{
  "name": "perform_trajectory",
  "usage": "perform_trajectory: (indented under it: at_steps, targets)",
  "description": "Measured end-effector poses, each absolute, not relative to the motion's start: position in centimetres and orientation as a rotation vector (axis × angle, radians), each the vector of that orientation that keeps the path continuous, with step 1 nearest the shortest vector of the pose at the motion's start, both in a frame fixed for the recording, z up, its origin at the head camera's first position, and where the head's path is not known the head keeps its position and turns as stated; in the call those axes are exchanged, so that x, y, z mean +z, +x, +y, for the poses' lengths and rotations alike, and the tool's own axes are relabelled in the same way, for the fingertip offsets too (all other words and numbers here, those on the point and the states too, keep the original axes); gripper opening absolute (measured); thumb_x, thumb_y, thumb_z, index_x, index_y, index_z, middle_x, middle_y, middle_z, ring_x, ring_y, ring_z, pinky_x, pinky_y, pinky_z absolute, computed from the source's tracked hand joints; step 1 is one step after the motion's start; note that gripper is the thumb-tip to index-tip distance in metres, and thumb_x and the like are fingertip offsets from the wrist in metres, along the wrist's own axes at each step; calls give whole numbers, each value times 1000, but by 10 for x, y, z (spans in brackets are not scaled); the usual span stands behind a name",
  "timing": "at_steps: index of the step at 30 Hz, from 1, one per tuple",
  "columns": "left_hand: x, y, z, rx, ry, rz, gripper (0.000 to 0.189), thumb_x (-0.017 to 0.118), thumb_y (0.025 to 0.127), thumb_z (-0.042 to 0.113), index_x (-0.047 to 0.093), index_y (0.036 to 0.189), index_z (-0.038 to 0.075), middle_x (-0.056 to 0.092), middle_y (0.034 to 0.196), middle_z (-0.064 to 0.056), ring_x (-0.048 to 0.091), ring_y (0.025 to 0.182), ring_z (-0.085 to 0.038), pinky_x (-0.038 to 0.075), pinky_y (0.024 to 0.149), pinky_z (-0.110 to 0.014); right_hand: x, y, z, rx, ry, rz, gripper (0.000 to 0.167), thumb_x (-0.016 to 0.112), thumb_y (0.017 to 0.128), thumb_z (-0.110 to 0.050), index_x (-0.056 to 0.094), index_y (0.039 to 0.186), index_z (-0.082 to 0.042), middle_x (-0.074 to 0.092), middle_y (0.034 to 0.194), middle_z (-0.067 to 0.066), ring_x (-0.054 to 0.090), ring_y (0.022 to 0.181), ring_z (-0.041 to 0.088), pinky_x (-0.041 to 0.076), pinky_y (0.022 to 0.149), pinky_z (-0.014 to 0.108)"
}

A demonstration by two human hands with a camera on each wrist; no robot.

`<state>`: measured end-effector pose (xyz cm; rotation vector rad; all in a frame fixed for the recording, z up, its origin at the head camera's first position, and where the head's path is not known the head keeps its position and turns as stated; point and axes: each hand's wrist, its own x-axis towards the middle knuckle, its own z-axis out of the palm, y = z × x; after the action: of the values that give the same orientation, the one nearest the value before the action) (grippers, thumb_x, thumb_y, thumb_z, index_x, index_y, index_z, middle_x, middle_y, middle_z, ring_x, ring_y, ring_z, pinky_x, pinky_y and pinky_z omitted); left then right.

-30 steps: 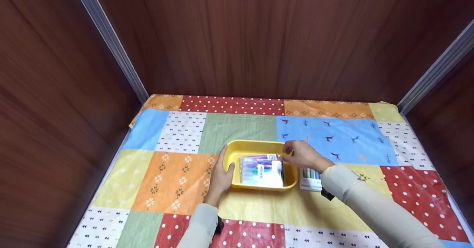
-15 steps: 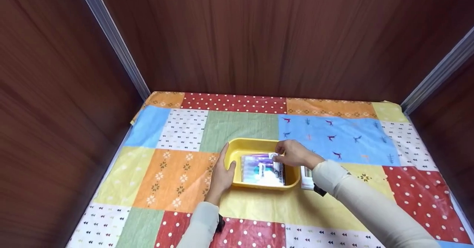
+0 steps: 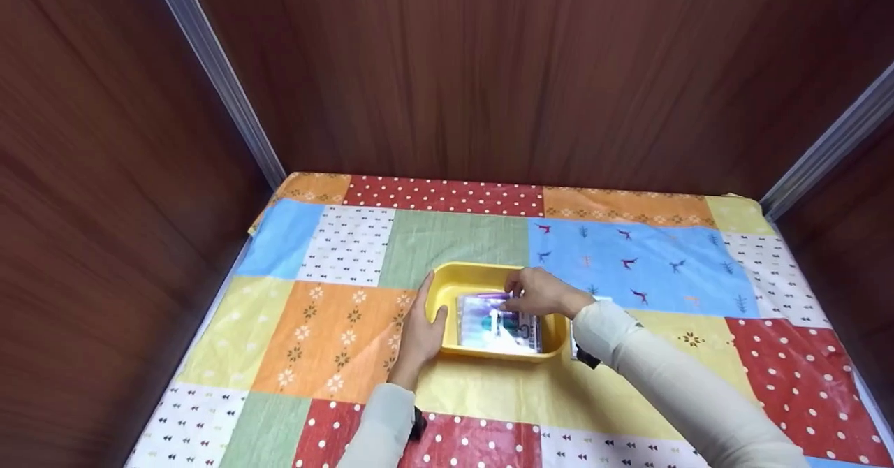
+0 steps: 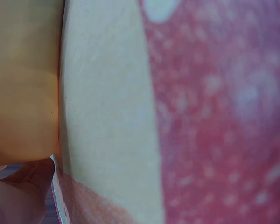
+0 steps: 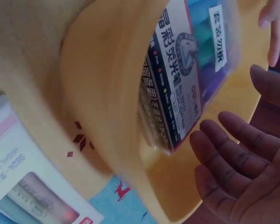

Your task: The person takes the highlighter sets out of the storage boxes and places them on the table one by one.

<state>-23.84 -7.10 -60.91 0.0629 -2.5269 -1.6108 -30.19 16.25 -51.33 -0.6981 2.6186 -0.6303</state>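
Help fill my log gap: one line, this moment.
left hand: holds tray; right hand: over tray; marker pack: in tray; marker box: beside tray

There are one tub (image 3: 468, 276), at least one pack of highlighters (image 3: 489, 325), one box of pens (image 5: 32, 196), one cloth (image 3: 482, 388), two metal posts (image 3: 218, 77) and three wooden walls (image 3: 447, 91).

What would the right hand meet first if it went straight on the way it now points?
Most likely the rectangular clear-plastic pack of highlighters in the yellow plastic tray; any gap between pack and right hand is unclear.
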Motion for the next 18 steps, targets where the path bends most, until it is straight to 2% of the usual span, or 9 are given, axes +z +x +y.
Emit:
perform_trajectory:
  at_steps: [10, 14, 18]
  targets:
    - [-610, -240, -70, -1600, 66, -2530, 67, 58, 99, 12, 31, 159, 23, 38, 163, -8, 40, 147, -39, 32, 123, -57, -514, -305, 154, -522, -681, 2561, 28, 78, 87, -30, 72, 100, -6, 75, 92, 7, 64, 79, 13, 59, 79, 38]
    - [-609, -239, -71, -1595, 66, -2534, 67, 57, 99, 13, 30, 160, 23, 37, 163, -8, 41, 146, -41, 33, 122, -58, -515, -307, 150, -514, -685, 2539, 34, 79, 86, -31, 72, 105, -3, 75, 94, 9, 64, 81, 14, 59, 82, 39]
    - [-610, -239, -70, -1593, 71, -2537, 68, 57, 99, 13, 29, 160, 28, 37, 164, -6, 40, 147, -39, 33, 122, -57, -516, -308, 147, -484, -666, 2525, 38, 79, 86, -33, 72, 109, -3, 75, 98, 10, 64, 85, 16, 59, 85, 40]
